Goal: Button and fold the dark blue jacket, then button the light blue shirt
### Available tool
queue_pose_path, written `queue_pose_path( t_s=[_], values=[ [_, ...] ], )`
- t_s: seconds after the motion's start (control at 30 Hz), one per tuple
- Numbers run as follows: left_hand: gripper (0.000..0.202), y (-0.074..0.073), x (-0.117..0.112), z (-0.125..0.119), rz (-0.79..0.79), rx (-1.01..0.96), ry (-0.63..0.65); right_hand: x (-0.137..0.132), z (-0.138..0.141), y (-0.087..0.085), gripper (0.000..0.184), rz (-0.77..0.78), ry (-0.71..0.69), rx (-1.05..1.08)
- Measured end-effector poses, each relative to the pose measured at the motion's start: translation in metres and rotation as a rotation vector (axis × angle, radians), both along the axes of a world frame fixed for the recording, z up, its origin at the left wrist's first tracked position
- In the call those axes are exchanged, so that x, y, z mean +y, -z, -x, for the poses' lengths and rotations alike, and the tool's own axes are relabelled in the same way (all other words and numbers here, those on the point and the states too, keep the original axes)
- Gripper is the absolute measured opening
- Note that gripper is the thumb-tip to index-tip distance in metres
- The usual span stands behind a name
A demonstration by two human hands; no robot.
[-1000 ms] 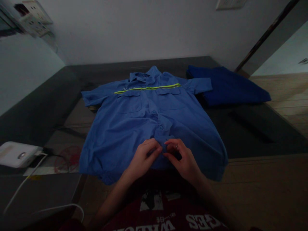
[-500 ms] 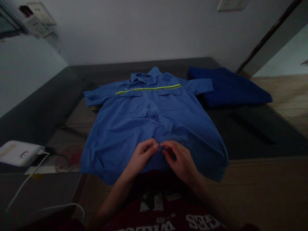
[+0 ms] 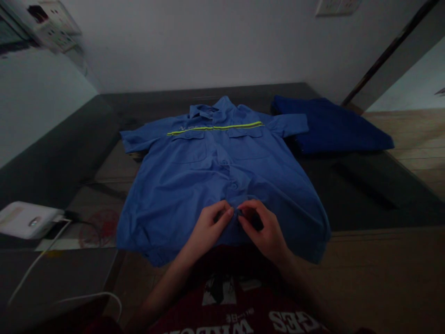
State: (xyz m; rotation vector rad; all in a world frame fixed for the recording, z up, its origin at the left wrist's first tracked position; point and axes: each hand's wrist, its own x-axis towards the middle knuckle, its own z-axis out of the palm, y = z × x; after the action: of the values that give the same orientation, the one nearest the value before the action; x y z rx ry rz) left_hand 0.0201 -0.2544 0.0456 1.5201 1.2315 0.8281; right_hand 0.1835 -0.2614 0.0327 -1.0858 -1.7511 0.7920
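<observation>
A blue short-sleeved shirt (image 3: 184, 185) with a yellow stripe across the chest lies spread out, its collar toward the wall. My left hand (image 3: 212, 225) pinches the front placket near the hem. Close beside it, my right hand (image 3: 262, 227) is also closed on the shirt front, thumb and forefinger together. A small button seems to sit between the fingertips, mostly hidden by them. Higher up the placket, another button (image 3: 234, 185) shows.
The dark table (image 3: 306, 199) carries the shirt. Folded dark blue cloth (image 3: 333, 125) lies at the right, partly under a sleeve. At the left is a white device (image 3: 31, 220) with a white cable (image 3: 38, 260). Wall sockets (image 3: 55, 28) are above.
Both hands have shifted slightly to the right along with the pinched placket. The button between the fingertips is now more covered. The rest of the shirt lies as before.
</observation>
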Motion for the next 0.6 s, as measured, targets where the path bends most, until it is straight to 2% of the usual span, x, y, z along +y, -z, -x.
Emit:
queue_pose_path(
  t_s=[0.13, 0.33, 0.47, 0.6],
  values=[
    [0.037, 0.0011, -0.0010, -0.0015, -0.051, 0.058, -0.027, -0.0021, 0.0017, -0.0002, 0.011, 0.029, 0.021, 0.027],
    [0.037, 0.0077, -0.0010, -0.0001, -0.109, 0.087, -0.030, -0.0009, 0.0016, 0.0001, 0.010, 0.069, -0.019, 0.056],
    [0.036, 0.0064, -0.0015, 0.0001, -0.126, 0.101, 0.003, 0.0000, 0.0013, 0.0021, 0.013, 0.100, -0.032, 0.060],
    [0.034, 0.0039, -0.0019, 0.0000, -0.160, 0.119, 0.063, -0.0010, 0.0051, 0.0016, 0.012, 0.093, 0.012, 0.039]
  ],
)
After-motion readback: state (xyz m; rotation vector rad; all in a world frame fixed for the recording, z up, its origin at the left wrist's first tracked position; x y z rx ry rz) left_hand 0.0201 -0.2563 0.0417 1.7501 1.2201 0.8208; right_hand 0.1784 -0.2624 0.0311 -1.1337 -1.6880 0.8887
